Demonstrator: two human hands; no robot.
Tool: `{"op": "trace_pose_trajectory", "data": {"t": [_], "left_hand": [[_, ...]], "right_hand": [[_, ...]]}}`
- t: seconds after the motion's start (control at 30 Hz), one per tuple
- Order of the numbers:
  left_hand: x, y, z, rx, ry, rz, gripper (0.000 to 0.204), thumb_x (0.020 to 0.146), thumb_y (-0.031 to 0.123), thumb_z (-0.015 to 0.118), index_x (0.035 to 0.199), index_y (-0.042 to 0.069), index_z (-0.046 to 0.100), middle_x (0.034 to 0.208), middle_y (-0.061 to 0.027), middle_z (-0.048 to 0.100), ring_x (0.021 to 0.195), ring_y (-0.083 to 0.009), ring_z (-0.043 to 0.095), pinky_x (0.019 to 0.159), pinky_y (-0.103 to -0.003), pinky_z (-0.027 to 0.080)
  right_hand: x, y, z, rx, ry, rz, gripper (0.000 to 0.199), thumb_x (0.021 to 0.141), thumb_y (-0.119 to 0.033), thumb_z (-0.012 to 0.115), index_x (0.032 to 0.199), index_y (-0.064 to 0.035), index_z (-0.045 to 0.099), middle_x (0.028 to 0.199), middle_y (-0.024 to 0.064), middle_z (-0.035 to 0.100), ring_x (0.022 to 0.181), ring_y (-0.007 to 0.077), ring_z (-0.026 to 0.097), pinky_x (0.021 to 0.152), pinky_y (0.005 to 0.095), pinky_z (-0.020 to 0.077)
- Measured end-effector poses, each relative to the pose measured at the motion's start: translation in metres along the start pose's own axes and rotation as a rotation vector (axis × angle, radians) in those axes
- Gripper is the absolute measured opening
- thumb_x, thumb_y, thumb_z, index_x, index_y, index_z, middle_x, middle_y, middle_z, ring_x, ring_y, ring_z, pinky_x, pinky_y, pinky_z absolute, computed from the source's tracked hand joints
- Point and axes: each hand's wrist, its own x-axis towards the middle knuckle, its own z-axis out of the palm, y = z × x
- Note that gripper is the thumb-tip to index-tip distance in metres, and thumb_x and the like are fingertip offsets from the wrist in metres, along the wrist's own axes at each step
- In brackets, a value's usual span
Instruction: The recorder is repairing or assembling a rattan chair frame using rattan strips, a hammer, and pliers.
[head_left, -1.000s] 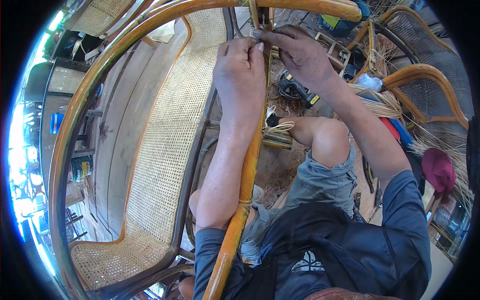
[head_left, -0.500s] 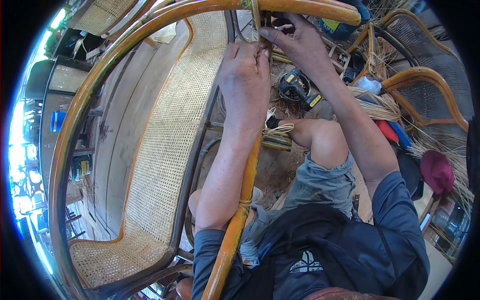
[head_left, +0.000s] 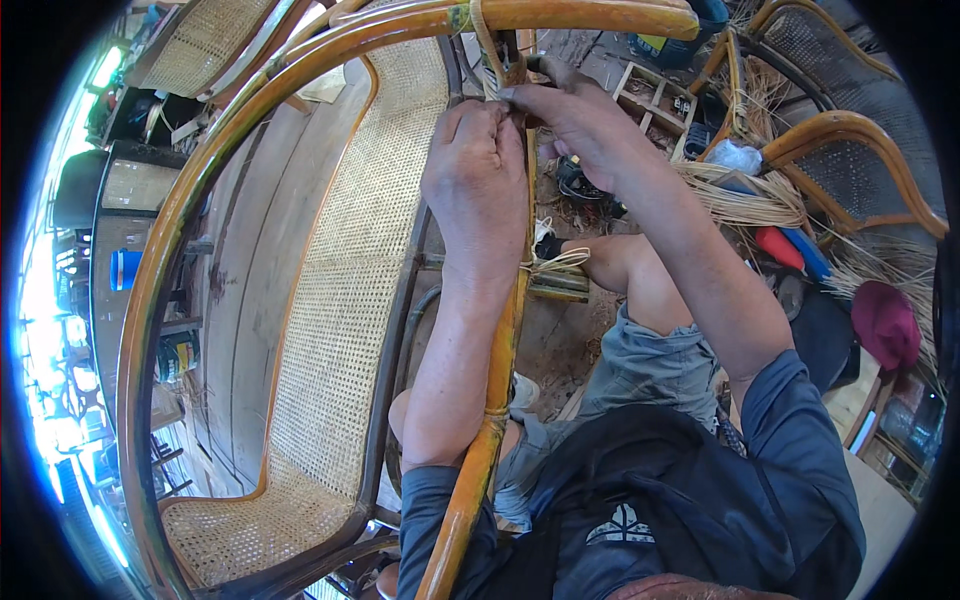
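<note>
A rattan chair frame, with a long glossy pole (head_left: 468,480) and a big curved rail (head_left: 150,300), stands close before me. Pale binding strip (head_left: 487,45) wraps the joint below the rail's top and runs down to my fingers. My left hand (head_left: 475,180) is closed at the pole, thumb and fingers pinched on the strip. Opposite it, my right hand (head_left: 580,110) curls in from the right, its thumb near the left fingertips; its other fingertips are partly hidden behind the pole. A knotted strip (head_left: 558,262) with loose ends is tied lower on the pole.
A woven cane bench (head_left: 330,300) lies left of the pole. To the right are a wooden compartment box (head_left: 655,105), a coil of cane strips (head_left: 750,200), a rattan chair (head_left: 845,130) and a maroon cap (head_left: 886,322). A dark power tool (head_left: 578,182) shows partly below my right hand.
Both hands have come slightly lower along the pole. My right hand has closed in more and now covers much of the power tool. The whole view has shifted a little.
</note>
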Motion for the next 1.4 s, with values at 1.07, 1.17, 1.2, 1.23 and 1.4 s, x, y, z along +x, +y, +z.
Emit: {"op": "trace_pose_trajectory", "data": {"t": [1.07, 1.17, 1.2, 1.23, 1.4], "left_hand": [[0.012, -0.031, 0.022, -0.558, 0.161, -0.217, 0.017, 0.088, 0.011, 0.060, 0.098, -0.002, 0.061, 0.079, -0.0018, 0.060, 0.070, -0.0060, 0.053, 0.063, -0.019, 0.045], [0.011, -0.033, 0.021, -0.654, 0.144, -0.282, 0.016, 0.086, 0.009, 0.061, 0.098, -0.001, 0.061, 0.086, -0.0036, 0.062, 0.077, -0.0070, 0.055, 0.071, -0.020, 0.046], [0.010, -0.033, 0.020, -0.653, 0.141, -0.282, 0.016, 0.086, 0.009, 0.061, 0.098, -0.001, 0.061, 0.086, -0.0036, 0.062, 0.077, -0.0070, 0.055, 0.071, -0.020, 0.046], [0.010, -0.032, 0.020, -0.670, 0.135, -0.303, 0.016, 0.085, 0.009, 0.062, 0.097, -0.001, 0.061, 0.086, -0.0032, 0.062, 0.077, -0.0069, 0.054, 0.072, -0.020, 0.045], [0.010, -0.031, 0.023, -0.794, 0.148, -0.342, 0.018, 0.081, 0.011, 0.068, 0.093, -0.001, 0.063, 0.080, -0.0028, 0.062, 0.071, -0.0076, 0.055, 0.063, -0.020, 0.045]], "right_hand": [[-0.005, 0.007, 0.024, -0.074, 0.271, -0.206, 0.044, 0.085, -0.019, 0.057, 0.117, 0.0078, 0.042, 0.097, 0.0135, 0.059, 0.093, 0.0164, 0.055, 0.085, 0.0276, 0.0426], [0.000, 0.014, 0.025, -0.109, 0.347, -0.256, 0.055, 0.076, -0.026, 0.061, 0.107, 0.0151, 0.043, 0.088, 0.0234, 0.060, 0.084, 0.0263, 0.062, 0.075, 0.0333, 0.0494], [0.001, 0.016, 0.025, -0.107, 0.349, -0.255, 0.055, 0.076, -0.026, 0.061, 0.107, 0.0151, 0.043, 0.088, 0.0234, 0.060, 0.084, 0.0263, 0.062, 0.075, 0.0333, 0.0494], [0.002, 0.018, 0.024, -0.106, 0.358, -0.264, 0.055, 0.076, -0.027, 0.061, 0.106, 0.0151, 0.043, 0.087, 0.0231, 0.060, 0.082, 0.0262, 0.062, 0.074, 0.0337, 0.0495], [0.000, 0.018, 0.023, -0.122, 0.355, -0.232, 0.054, 0.077, -0.029, 0.060, 0.105, 0.0146, 0.043, 0.083, 0.0224, 0.060, 0.078, 0.0261, 0.062, 0.071, 0.0346, 0.0495]]}}
